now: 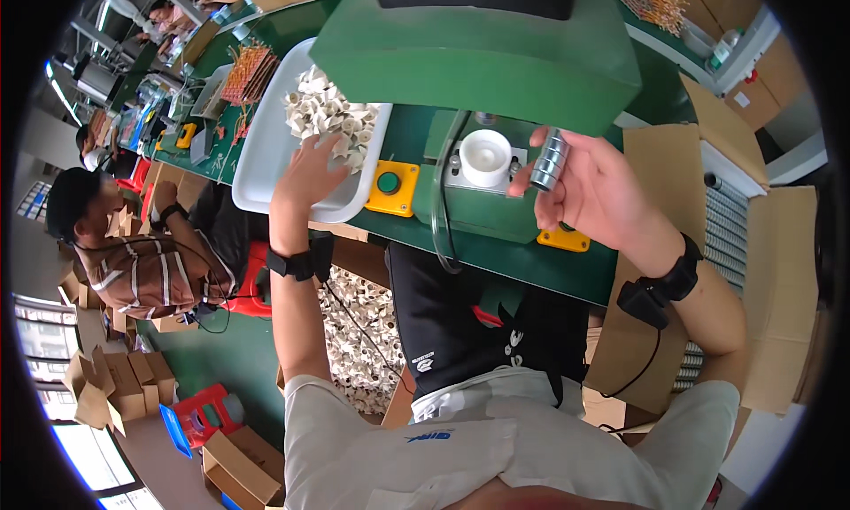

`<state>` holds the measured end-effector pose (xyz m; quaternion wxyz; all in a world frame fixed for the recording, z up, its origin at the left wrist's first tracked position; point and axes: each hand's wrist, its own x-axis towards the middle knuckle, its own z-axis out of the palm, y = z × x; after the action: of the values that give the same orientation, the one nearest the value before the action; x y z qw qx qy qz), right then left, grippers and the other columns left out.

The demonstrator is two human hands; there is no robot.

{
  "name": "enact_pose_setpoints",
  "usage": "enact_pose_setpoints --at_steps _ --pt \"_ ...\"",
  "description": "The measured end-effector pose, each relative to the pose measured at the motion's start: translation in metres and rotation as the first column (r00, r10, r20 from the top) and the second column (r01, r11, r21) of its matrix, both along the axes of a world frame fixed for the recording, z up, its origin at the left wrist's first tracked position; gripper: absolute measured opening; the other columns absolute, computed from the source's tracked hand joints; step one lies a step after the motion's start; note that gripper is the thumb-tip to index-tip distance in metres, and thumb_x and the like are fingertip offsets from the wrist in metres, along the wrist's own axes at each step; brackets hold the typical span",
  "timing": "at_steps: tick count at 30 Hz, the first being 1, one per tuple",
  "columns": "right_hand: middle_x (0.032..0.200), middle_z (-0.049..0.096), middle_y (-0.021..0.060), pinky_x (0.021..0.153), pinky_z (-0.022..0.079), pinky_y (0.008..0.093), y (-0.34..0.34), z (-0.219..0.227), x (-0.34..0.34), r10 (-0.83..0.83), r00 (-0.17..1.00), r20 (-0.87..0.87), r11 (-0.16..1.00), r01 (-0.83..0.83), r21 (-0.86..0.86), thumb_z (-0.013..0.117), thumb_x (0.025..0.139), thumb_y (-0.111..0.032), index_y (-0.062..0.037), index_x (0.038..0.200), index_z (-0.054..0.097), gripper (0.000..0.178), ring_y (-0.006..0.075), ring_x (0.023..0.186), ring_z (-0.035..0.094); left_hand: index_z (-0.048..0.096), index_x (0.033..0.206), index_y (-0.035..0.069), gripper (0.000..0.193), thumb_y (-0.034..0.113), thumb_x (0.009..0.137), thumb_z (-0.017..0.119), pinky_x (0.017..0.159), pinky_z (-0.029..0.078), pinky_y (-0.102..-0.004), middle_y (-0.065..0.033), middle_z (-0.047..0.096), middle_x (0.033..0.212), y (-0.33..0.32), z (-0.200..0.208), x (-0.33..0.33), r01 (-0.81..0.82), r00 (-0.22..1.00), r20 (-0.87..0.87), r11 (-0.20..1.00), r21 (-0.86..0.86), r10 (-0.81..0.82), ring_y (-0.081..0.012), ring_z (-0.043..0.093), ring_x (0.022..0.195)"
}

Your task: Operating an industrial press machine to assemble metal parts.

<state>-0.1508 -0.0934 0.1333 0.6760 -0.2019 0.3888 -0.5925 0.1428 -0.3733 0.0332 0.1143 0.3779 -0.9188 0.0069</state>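
Observation:
My left hand (308, 175) reaches over the near edge of a white tray (257, 169), its fingers stretched out and apart at the heap of small cream-white parts (341, 116). My right hand (602, 191) grips a shiny ribbed metal cylinder (550, 162) between thumb and fingers, tilted, just right of the press fixture. On that fixture stands a round white cup-shaped holder (485, 158) with a hollow centre, set on a metal plate. The green machine head (478, 63) hangs above it and covers what lies behind.
Yellow boxes carry push buttons: one with a green button (390, 188), another (564, 238) beneath my right hand. A cable and clear tube (443, 200) hang before the fixture. At right, an open carton (779, 271) holds metal cylinders. A co-worker (146, 244) sits at left.

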Motion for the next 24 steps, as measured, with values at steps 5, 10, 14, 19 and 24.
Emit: enact_pose_setpoints --at_steps 5,10,14,19,24 --pt "0.099 0.066 0.0269 0.056 0.054 0.0339 0.005 0.005 -0.01 -0.059 0.998 -0.022 0.998 0.058 -0.02 0.032 0.102 -0.042 -0.0103 0.115 0.049 0.038 0.0271 0.058 0.066 0.056 0.129 0.014 0.05 0.016 0.08 0.066 0.101 0.043 -0.0437 -0.0142 0.05 0.139 -0.002 0.012 -0.014 0.095 0.987 0.098 0.947 0.308 -0.13 -0.0373 0.05 0.123" --pt "0.094 0.067 0.0262 0.056 0.054 0.0336 0.006 0.012 -0.011 -0.056 0.998 0.006 0.993 0.057 -0.101 0.033 0.102 -0.041 -0.0097 0.113 0.049 0.037 0.027 0.057 0.065 0.06 0.125 0.01 0.041 0.01 0.083 0.06 0.092 0.047 -0.0421 -0.0218 0.059 0.121 0.004 0.028 -0.02 0.001 0.98 0.187 0.951 0.311 -0.062 -0.04 0.056 0.112" --pt "0.085 0.066 0.0222 0.053 0.049 0.0318 0.01 0.018 -0.009 -0.081 0.995 -0.064 0.987 0.071 -0.144 0.033 0.102 -0.041 -0.0093 0.111 0.05 0.037 0.0244 0.054 0.061 0.06 0.121 0.008 0.038 0.012 0.083 0.064 0.085 0.05 -0.0438 -0.0217 0.06 0.113 -0.008 0.017 -0.012 -0.018 0.984 0.174 0.956 0.292 -0.035 -0.0425 0.059 0.104" --pt "0.069 0.057 0.012 0.049 0.042 0.0295 0.015 0.013 -0.013 -0.086 0.994 -0.073 0.982 0.072 -0.177 0.035 0.102 -0.04 -0.0088 0.109 0.05 0.035 0.0188 0.048 0.049 0.063 0.109 0.004 0.027 0.017 0.087 0.07 0.073 0.053 -0.0423 -0.0194 0.062 0.088 0.024 0.034 -0.023 -0.055 0.978 -0.208 0.966 -0.252 0.001 -0.036 0.064 0.092" --pt "0.063 0.049 0.0058 0.049 0.039 0.0287 0.013 0.014 -0.017 -0.087 0.989 -0.122 0.963 0.052 -0.265 0.035 0.103 -0.036 -0.0088 0.107 0.051 0.032 0.015 0.047 0.043 0.06 0.111 0.001 0.027 0.018 0.091 0.068 0.053 0.046 -0.033 -0.0092 0.059 0.066 0.138 0.105 -0.086 0.252 0.854 -0.511 0.937 0.241 -0.099 -0.0201 0.058 0.06"
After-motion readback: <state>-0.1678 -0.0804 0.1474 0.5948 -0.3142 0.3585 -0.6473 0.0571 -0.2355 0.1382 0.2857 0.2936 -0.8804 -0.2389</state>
